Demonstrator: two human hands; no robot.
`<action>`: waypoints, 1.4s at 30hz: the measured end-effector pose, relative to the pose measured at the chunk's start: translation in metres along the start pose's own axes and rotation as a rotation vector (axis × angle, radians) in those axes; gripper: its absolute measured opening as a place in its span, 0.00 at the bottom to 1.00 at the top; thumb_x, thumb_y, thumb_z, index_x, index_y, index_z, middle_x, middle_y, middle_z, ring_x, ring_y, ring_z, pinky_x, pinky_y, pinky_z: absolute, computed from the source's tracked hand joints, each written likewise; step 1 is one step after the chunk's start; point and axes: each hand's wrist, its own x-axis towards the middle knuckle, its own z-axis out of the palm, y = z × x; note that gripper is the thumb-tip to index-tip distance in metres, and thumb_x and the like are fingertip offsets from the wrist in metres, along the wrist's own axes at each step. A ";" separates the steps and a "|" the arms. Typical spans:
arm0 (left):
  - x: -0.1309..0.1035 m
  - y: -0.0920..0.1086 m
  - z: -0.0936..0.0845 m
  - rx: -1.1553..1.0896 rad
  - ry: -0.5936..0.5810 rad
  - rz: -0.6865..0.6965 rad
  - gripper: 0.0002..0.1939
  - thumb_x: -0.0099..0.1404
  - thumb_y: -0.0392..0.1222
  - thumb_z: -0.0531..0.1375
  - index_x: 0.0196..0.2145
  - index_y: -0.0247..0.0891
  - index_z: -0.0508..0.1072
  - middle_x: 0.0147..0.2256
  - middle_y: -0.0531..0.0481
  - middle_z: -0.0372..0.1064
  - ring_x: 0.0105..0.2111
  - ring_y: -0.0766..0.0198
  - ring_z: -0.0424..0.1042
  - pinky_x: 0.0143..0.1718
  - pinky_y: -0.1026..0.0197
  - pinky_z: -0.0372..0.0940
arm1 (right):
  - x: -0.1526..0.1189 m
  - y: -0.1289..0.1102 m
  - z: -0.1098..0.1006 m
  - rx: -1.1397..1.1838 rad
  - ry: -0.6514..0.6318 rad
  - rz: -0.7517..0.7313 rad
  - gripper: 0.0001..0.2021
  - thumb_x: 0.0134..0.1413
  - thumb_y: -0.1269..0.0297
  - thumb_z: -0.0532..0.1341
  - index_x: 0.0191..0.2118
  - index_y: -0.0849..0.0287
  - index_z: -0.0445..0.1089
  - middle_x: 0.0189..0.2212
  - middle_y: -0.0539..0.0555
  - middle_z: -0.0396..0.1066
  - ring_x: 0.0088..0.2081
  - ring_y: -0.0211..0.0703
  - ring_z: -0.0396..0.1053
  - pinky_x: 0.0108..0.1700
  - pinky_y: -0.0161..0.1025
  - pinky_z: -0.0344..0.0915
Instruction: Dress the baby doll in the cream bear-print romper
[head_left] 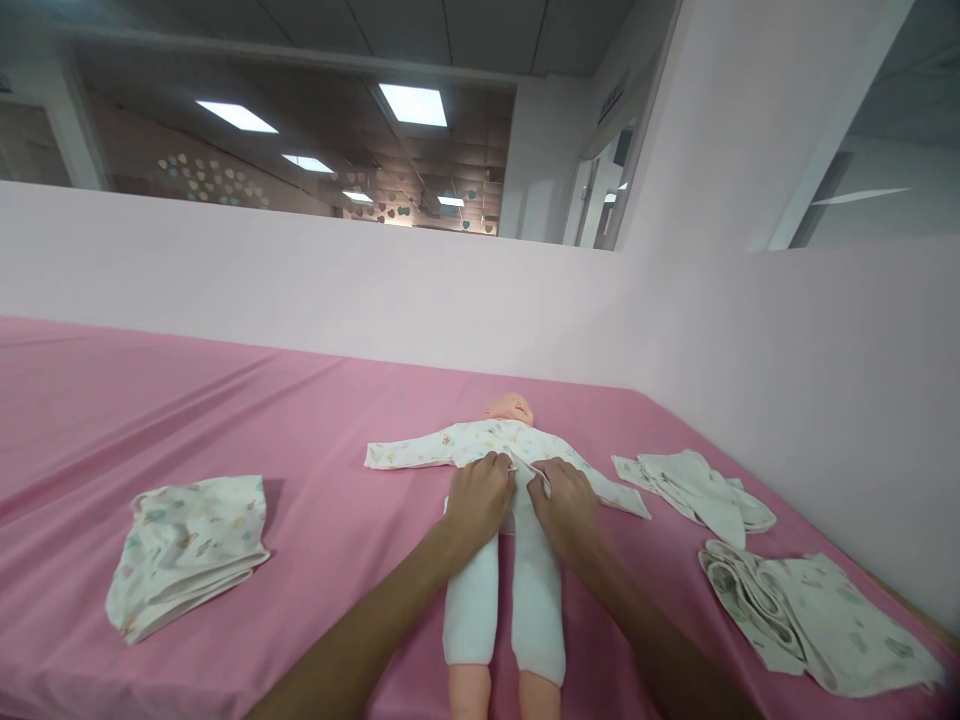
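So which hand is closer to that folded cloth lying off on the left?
Left. The left hand rests on the doll, nearer the folded cloth; the right hand sits farther away beyond it.

Both arms reached forward, left hand (480, 495) and right hand (564, 500) side by side, palms down, fingers curled, pinching.

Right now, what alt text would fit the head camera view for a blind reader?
Two hands, left and right, press on the top of a doll lying on a pink sheet. Folded clothes lie on both sides.
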 end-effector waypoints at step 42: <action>0.000 -0.002 -0.001 -0.413 0.059 -0.123 0.10 0.67 0.41 0.50 0.28 0.39 0.63 0.30 0.52 0.71 0.30 0.63 0.66 0.28 0.62 0.49 | -0.014 -0.026 -0.011 0.647 -0.167 0.226 0.17 0.59 0.51 0.55 0.34 0.56 0.75 0.26 0.49 0.70 0.30 0.42 0.66 0.33 0.37 0.62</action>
